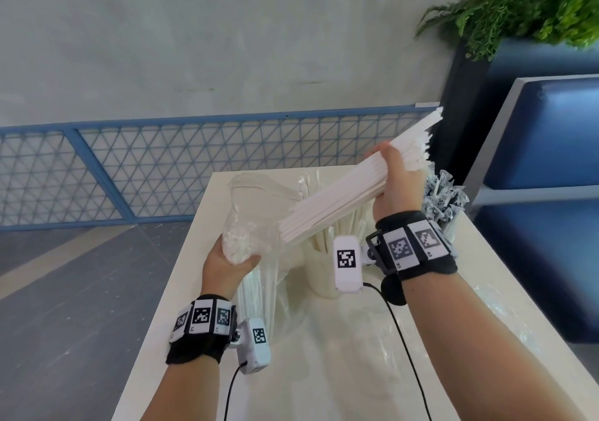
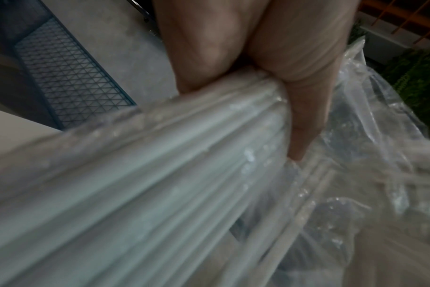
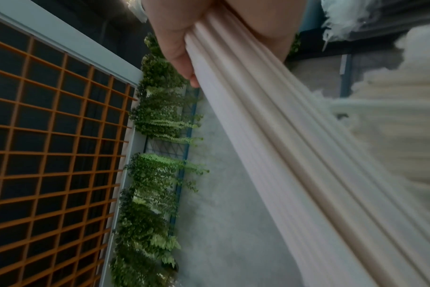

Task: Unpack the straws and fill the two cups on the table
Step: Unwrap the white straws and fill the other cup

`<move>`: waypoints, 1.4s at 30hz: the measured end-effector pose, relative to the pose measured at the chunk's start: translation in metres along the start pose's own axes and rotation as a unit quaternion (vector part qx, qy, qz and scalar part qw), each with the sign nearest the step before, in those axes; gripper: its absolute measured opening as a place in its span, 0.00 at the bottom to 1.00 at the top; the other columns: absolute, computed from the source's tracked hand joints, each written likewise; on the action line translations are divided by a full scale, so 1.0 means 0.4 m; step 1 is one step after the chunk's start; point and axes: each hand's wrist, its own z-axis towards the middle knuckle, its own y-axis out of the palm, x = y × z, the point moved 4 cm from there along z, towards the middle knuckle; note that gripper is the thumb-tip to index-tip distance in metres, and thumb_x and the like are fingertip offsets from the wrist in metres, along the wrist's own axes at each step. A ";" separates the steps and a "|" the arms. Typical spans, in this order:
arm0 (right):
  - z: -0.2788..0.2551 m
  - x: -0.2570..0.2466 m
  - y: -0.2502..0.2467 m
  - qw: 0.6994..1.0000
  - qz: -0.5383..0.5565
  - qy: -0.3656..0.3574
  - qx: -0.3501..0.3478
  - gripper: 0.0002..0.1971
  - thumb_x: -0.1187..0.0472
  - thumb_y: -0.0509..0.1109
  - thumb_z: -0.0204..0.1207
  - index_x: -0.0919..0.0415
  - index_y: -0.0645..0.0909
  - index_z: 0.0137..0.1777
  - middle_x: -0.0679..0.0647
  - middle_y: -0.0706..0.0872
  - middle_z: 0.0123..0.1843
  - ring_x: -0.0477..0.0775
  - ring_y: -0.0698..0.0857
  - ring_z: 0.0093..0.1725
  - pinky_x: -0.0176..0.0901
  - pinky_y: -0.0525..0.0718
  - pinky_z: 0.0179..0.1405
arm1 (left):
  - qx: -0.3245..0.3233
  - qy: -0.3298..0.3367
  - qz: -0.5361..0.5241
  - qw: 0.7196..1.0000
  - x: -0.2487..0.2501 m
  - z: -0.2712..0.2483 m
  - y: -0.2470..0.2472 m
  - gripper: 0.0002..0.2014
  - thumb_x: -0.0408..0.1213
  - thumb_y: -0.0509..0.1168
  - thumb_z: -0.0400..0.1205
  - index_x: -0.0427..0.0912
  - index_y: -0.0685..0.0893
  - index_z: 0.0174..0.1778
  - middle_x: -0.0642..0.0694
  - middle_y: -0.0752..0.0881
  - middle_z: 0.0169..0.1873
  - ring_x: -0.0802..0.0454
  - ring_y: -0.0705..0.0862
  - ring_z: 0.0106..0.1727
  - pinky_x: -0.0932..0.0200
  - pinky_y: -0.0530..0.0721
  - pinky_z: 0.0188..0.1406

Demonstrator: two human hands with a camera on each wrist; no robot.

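Note:
A thick bundle of white straws [image 1: 350, 190] slants up to the right above the table, its lower end inside a clear plastic bag [image 1: 256, 213]. My right hand [image 1: 397, 177] grips the bare upper part of the bundle [image 3: 270, 136]. My left hand [image 1: 227, 263] holds the bag's closed end and the straw tips inside it [image 2: 160, 174]. Under the bundle stands a cream cup [image 1: 321, 271] with several straws in it. A second cup with wrapped straws [image 1: 444, 197] shows behind my right wrist; the cup itself is mostly hidden.
The cream table [image 1: 324, 372] runs toward me, with crumpled clear plastic [image 1: 505, 320] on its right side. A blue mesh fence [image 1: 129, 168] lines the far wall. Blue seats [image 1: 551, 148] and a fern plant [image 1: 525, 2] stand at the right.

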 end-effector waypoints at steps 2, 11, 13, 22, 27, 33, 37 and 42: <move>0.012 -0.025 -0.006 1.000 0.011 -0.021 0.013 0.05 0.63 0.71 0.68 0.65 0.81 0.38 0.53 0.83 0.29 0.50 0.81 0.26 0.38 0.79 0.26 | 0.005 -0.004 -0.002 1.000 0.003 -0.002 -0.006 0.23 0.29 0.76 0.70 0.44 0.78 0.59 0.49 0.82 0.48 0.51 0.80 0.51 0.60 0.73 0.54; 0.002 -0.024 0.041 0.975 -0.182 -0.126 -0.022 0.20 0.60 0.74 0.68 0.68 0.78 0.58 0.59 0.84 0.48 0.57 0.83 0.47 0.47 0.82 0.45 | -0.018 -0.002 -0.022 1.000 0.013 -0.010 0.008 0.23 0.29 0.76 0.70 0.44 0.77 0.59 0.48 0.82 0.49 0.51 0.79 0.53 0.59 0.74 0.56; -0.004 -0.017 0.049 0.968 -0.202 -0.145 -0.030 0.19 0.60 0.74 0.70 0.66 0.77 0.58 0.54 0.83 0.46 0.56 0.82 0.48 0.44 0.81 0.44 | -0.030 0.002 -0.020 0.999 0.011 -0.013 0.012 0.22 0.30 0.76 0.70 0.46 0.77 0.57 0.49 0.82 0.48 0.52 0.80 0.52 0.59 0.74 0.54; 0.050 -0.111 0.037 0.966 -0.174 -0.189 0.029 0.20 0.59 0.73 0.71 0.57 0.73 0.62 0.38 0.78 0.48 0.33 0.78 0.46 0.19 0.75 0.47 | -0.037 0.001 -0.024 0.999 -0.006 -0.015 0.013 0.21 0.30 0.76 0.70 0.46 0.78 0.56 0.57 0.83 0.44 0.64 0.81 0.47 0.70 0.74 0.45; 0.013 -0.016 0.064 0.935 -0.315 -0.152 -0.055 0.29 0.56 0.71 0.75 0.64 0.67 0.73 0.51 0.78 0.61 0.47 0.75 0.59 0.38 0.75 0.62 | -0.039 0.004 -0.038 0.998 0.001 -0.008 0.034 0.22 0.28 0.76 0.70 0.41 0.79 0.58 0.50 0.85 0.47 0.56 0.82 0.49 0.69 0.77 0.48; -0.004 0.176 0.034 0.904 -0.402 -0.058 -0.130 0.27 0.52 0.73 0.70 0.63 0.76 0.67 0.60 0.86 0.60 0.61 0.83 0.61 0.60 0.80 0.63 | -0.047 0.004 -0.059 0.997 -0.010 -0.008 0.040 0.21 0.26 0.76 0.69 0.44 0.79 0.56 0.55 0.85 0.44 0.67 0.82 0.46 0.74 0.78 0.42; -0.005 0.200 0.027 0.901 -0.409 -0.023 -0.144 0.31 0.47 0.73 0.65 0.60 0.75 0.68 0.59 0.85 0.62 0.62 0.81 0.64 0.62 0.79 0.66 | -0.043 0.008 -0.060 0.997 -0.016 -0.005 0.035 0.21 0.26 0.76 0.69 0.42 0.80 0.56 0.54 0.86 0.44 0.65 0.83 0.46 0.76 0.79 0.38; -0.029 0.185 -0.003 0.871 -0.468 -0.094 -0.119 0.37 0.48 0.75 0.68 0.62 0.67 0.74 0.57 0.75 0.72 0.59 0.71 0.73 0.54 0.70 0.74 | -0.042 0.004 -0.062 0.997 -0.027 -0.002 0.034 0.24 0.29 0.78 0.68 0.40 0.81 0.59 0.45 0.88 0.50 0.51 0.85 0.53 0.57 0.81 0.56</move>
